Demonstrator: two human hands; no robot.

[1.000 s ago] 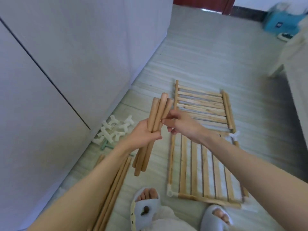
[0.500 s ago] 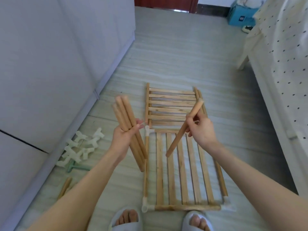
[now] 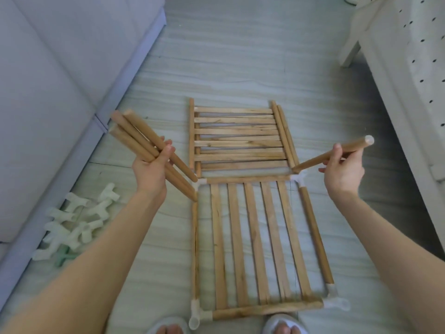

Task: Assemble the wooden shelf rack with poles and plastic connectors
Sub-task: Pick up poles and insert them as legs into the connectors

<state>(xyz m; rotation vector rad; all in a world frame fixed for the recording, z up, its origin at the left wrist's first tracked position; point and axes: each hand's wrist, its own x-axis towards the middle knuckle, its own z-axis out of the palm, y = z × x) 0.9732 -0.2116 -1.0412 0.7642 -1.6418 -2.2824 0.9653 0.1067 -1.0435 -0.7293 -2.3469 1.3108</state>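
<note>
Head view: bundle of poles (image 3: 147,143) is gripped in left hand (image 3: 151,169), single pole (image 3: 332,153) pinched in right hand (image 3: 344,172), both held above slatted shelf frame (image 3: 260,242) laid on floor (image 3: 240,56); connectors (image 3: 74,225) piled at left

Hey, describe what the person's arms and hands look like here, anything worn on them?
Both forearms are bare up to the frame's edge: no sleeves show. The left hand and right hand wear no gloves, and no rings, watch or bracelet show on fingers or wrists. No markings are visible, though the picture is slightly blurred.
</note>
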